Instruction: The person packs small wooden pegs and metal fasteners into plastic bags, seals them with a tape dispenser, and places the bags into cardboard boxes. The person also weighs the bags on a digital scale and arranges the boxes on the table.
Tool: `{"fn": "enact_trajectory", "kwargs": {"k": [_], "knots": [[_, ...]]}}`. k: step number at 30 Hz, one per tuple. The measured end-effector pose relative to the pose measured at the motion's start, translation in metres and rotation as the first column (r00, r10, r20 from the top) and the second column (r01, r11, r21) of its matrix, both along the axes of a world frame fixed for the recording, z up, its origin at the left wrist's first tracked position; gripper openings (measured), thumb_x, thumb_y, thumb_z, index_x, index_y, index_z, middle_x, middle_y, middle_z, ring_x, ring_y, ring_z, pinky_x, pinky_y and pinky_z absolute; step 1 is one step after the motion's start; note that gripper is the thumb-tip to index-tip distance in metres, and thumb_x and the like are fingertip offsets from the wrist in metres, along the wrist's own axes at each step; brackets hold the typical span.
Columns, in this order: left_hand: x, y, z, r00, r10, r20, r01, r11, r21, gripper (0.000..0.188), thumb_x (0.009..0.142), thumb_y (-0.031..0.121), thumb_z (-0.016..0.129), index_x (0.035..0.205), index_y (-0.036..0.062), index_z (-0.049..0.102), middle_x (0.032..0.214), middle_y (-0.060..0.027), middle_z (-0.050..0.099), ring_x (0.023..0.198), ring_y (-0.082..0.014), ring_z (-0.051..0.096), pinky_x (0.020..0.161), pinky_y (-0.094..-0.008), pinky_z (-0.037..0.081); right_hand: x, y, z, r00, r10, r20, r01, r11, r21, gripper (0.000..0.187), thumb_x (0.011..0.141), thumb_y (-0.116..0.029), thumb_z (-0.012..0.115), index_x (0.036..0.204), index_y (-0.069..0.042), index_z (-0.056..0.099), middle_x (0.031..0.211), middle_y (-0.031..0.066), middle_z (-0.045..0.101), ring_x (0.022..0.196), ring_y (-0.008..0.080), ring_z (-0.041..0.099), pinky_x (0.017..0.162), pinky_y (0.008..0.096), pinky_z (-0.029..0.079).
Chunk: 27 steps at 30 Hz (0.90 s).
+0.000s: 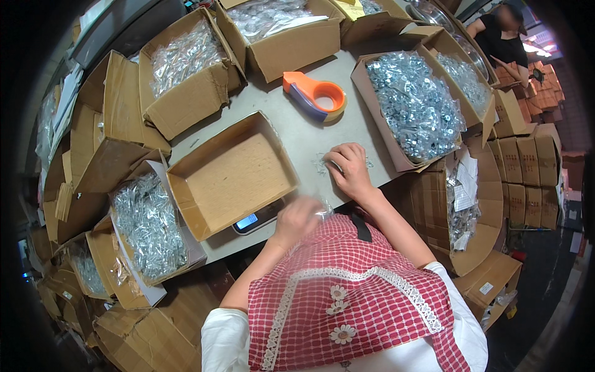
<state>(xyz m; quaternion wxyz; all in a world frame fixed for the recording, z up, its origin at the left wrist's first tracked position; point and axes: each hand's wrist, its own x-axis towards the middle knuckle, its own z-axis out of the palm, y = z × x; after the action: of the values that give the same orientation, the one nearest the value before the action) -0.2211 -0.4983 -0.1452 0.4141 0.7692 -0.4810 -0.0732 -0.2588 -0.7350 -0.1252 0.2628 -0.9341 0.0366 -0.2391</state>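
Observation:
My left hand point(296, 221) is smeared by motion at the table's near edge, close to my apron. Beside its fingertips is a shiny piece of clear plastic point(323, 210); whether the fingers grip it I cannot make out. On the pale tabletop point(304, 146) rests my right hand point(351, 169), its fingers curled down and closed over something hidden. A small clear packet point(320, 163) lies by those fingertips. Left of both hands stands an open shallow cardboard box point(238, 175) with a bare bottom. It sits on a scale point(248, 221) with a lit blue display.
Beyond my hands lies an orange and purple tape dispenser point(314, 96). Boxes of small clear bags ring the table: a box at right point(401, 162), one at left point(181, 263), and others point(186, 111) along the back. A person point(505, 37) is at far right.

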Motion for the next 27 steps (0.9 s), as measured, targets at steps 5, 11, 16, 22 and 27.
{"fn": "enact_trajectory", "kwargs": {"k": [5,11,16,22,27], "knots": [[0.000,0.000,0.001,1.000,0.002,-0.019,-0.002,1.000,0.004,0.034,0.079,0.012,0.078,0.110,0.0132,0.064,0.105,-0.0045,0.067,0.092,-0.0274,0.070,0.076,-0.0386,0.057,-0.003,-0.003,-0.002,1.000,-0.008,0.014,0.008,1.000,0.016,0.016,0.086,-0.011,0.078,0.101,-0.010,0.073,0.102,0.0054,0.069,0.105,0.0300,0.062,0.099,0.0458,0.043],[-0.001,-0.002,0.003,1.000,0.011,-0.012,-0.011,1.000,0.009,0.034,0.078,0.012,0.079,0.109,0.0133,0.064,0.103,-0.0043,0.067,0.091,-0.0272,0.070,0.076,-0.0382,0.057,-0.006,-0.004,0.001,0.999,-0.048,0.021,0.048,0.999,0.018,0.016,0.085,-0.011,0.079,0.099,-0.010,0.073,0.100,0.0051,0.069,0.103,0.0293,0.062,0.099,0.0456,0.043],[-0.001,-0.001,0.004,1.000,0.010,-0.013,-0.010,1.000,0.017,0.033,0.078,0.011,0.078,0.108,0.0136,0.064,0.102,-0.0038,0.068,0.091,-0.0268,0.070,0.075,-0.0377,0.057,-0.006,-0.004,0.003,0.999,-0.027,0.026,0.027,0.999,-0.026,0.015,0.084,-0.010,0.079,0.098,-0.010,0.074,0.099,0.0049,0.068,0.103,0.0290,0.062,0.099,0.0456,0.043],[-0.001,0.000,0.001,0.999,0.009,-0.031,-0.008,1.000,0.018,0.032,0.080,0.012,0.078,0.110,0.0142,0.065,0.106,-0.0038,0.068,0.094,-0.0267,0.070,0.078,-0.0387,0.057,-0.011,-0.012,0.009,0.998,-0.034,0.056,0.041,0.992,-0.121,0.015,0.081,-0.006,0.070,0.096,-0.007,0.071,0.101,0.0094,0.066,0.104,0.0327,0.061,0.101,0.0475,0.042],[-0.002,0.000,-0.001,0.999,0.005,-0.038,-0.004,1.000,0.026,0.033,0.081,0.012,0.078,0.111,0.0143,0.065,0.107,-0.0037,0.068,0.095,-0.0266,0.070,0.079,-0.0387,0.057,-0.006,-0.010,0.010,1.000,-0.011,0.014,0.010,1.000,0.018,0.019,0.081,-0.005,0.068,0.100,-0.006,0.071,0.103,0.0116,0.066,0.104,0.0344,0.061,0.099,0.0473,0.044]]}}
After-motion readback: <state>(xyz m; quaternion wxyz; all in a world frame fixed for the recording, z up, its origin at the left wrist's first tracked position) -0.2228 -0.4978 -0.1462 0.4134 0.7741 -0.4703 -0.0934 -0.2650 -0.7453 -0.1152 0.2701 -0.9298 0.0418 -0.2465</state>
